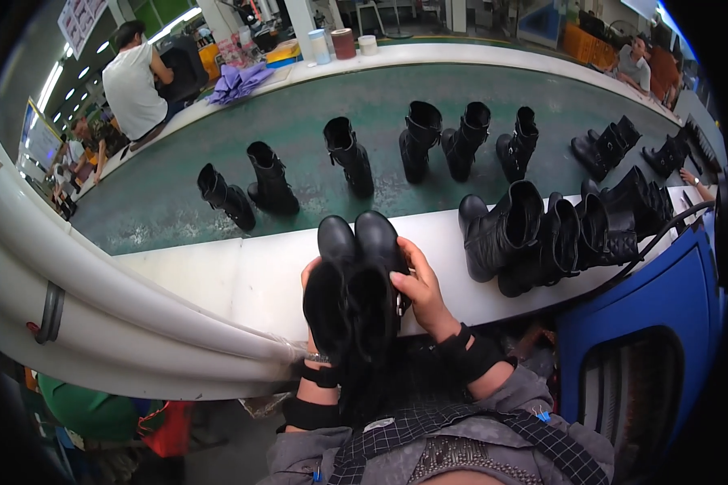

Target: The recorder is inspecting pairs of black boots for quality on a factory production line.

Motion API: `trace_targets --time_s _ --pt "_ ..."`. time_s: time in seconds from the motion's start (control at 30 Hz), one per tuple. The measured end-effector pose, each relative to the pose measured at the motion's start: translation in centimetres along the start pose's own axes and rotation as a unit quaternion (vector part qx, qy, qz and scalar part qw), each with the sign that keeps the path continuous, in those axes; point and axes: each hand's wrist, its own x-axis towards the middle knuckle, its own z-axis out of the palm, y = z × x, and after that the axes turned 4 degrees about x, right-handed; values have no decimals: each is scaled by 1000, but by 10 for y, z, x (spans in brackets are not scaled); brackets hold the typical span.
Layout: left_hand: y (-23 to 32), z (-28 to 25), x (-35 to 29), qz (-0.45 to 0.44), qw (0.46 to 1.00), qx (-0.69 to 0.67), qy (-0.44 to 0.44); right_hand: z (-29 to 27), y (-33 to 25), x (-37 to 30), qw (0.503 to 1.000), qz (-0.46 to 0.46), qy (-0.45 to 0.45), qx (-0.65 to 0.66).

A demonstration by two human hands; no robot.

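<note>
A pair of black boots, the left boot and the right boot, is pressed side by side in front of me above the white ledge. Their toes point away from me and their open shafts face me. My right hand grips the right boot's outer side, thumb on top, near a small metallic fitting. Round the outer side of the left boot is my left hand, mostly hidden behind it. Dark bands circle both my wrists.
Several black boots stand on the green surface beyond the ledge. More boots crowd the ledge at my right, beside a blue machine. A thick white curved casing borders my left. A purple cloth and other people are farther off.
</note>
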Motion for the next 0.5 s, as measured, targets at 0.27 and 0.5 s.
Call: trace_targets --time_s 0.27,0.5 --pt "8 3 -4 -37 922 -381 -62 -18 -22 -8 995 28 -64 72" --pt "-3 13 -2 -147 860 -453 -181 -39 -10 -3 981 147 -88 85"
